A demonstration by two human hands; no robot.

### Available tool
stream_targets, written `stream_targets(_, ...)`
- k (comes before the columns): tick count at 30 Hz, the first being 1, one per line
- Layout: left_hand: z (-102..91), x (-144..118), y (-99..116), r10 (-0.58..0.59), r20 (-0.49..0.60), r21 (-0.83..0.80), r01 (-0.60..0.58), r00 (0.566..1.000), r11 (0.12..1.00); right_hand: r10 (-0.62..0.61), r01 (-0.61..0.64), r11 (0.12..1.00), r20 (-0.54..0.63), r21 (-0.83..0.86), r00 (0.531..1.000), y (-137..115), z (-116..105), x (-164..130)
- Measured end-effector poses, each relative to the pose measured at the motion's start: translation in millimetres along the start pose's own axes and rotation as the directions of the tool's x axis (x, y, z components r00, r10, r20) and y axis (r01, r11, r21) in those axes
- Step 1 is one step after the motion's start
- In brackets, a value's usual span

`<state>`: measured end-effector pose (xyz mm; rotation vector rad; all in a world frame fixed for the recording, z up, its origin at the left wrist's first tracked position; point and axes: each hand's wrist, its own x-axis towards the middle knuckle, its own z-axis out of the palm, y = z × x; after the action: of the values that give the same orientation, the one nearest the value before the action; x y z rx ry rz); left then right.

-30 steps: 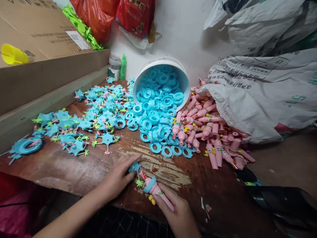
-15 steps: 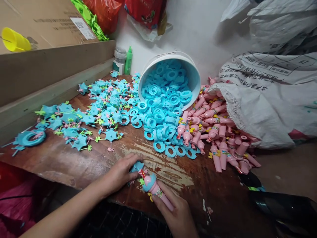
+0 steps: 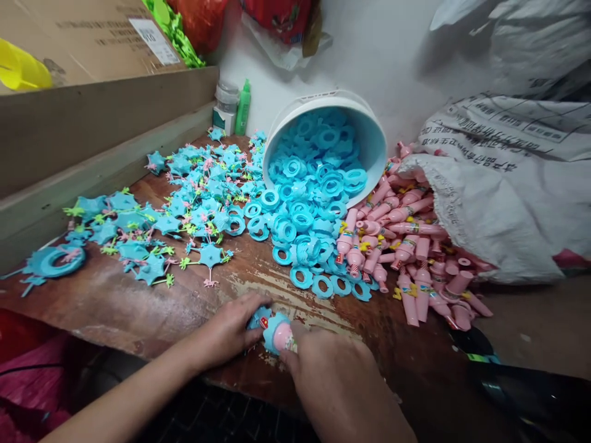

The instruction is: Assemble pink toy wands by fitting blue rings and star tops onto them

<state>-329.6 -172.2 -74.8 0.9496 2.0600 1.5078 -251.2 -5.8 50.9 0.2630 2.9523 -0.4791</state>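
Observation:
Near the table's front edge, my right hand (image 3: 332,363) is wrapped round a pink toy bottle (image 3: 283,336) that has a blue scalloped ring (image 3: 273,332) about its neck. The bottle's red tip points toward my left hand (image 3: 235,326). Between the left thumb and fingers sits a blue star-shaped plastic piece (image 3: 257,316), close against the bottle's tip. Most of the bottle's body is hidden behind my right hand. Whether tip and star piece are joined, I cannot tell.
A tipped white bucket (image 3: 376,132) spills blue rings (image 3: 302,221). Pink bottles (image 3: 415,227) pile by a white woven sack (image 3: 512,203). Star pieces with green and pink figures (image 3: 133,215) cover the left. A wooden board (image 3: 106,111) and a cardboard box (image 3: 101,37) stand behind them.
My right hand has turned over and moved up and left, bringing the bottle's tip against the star piece. The left hand stays nearly in place. The view has shifted slightly.

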Motion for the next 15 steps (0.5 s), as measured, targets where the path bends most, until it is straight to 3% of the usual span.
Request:
stream_targets(2, -3.5, 5.4, 2.6, -0.033, -0.025, -0.046, 0.032, 0.999, 0.998, 0.056, -0.075, 0.991, 0.159, 0.113, 0.986, 19.2, -0.6, 1.8)
stream_targets(4, -11.9, 18.8, 3.0, -0.063, -0.113, -0.072, 0.055, 0.992, 0.996, 0.081, -0.148, 0.949, 0.237, 0.278, 0.968, 48.7, 5.6, -1.0)
stream_targets(6, -25.8, 39.3, -1.1, -0.041, -0.277, -0.005, 0.041, 0.96, 0.999, 0.094, -0.148, 0.901, 0.151, 0.407, 0.984, 83.5, 16.3, -5.3)
stream_targets(8, -43.1, 62.6, -10.3, 0.06, -0.44, 0.186, 0.025, 0.896, 0.982, 0.185, -0.145, 0.896, -0.057, 0.42, 0.981, 119.9, 23.8, -6.6)
stream_targets(9, -51.7, 73.6, -16.3, 0.127, -0.485, 0.31, 0.034, 0.865, 0.95, 0.264, -0.18, 0.901, -0.17, 0.396, 0.949, 138.4, 24.1, -5.0)
stream_targets(11, -66.8, 91.6, -28.9, 0.205, -0.49, 0.521, 0.096, 0.847, 0.848, 0.443, -0.328, 0.885, -0.382, 0.331, 0.811, 176.1, 16.6, 2.9)
stream_targets(13, -77.7, 101.3, -38.4, 0.216, -0.472, 0.646, 0.168, 0.855, 0.745, 0.564, -0.496, 0.823, -0.488, 0.275, 0.666, 213.1, 2.1, 14.2)
stream_targets(15, -83.8, 101.9, -42.8, 0.209, -0.451, 0.713, 0.209, 0.868, 0.669, 0.627, -0.614, 0.756, -0.52, 0.226, 0.58, 244.3, -11.3, 24.9)
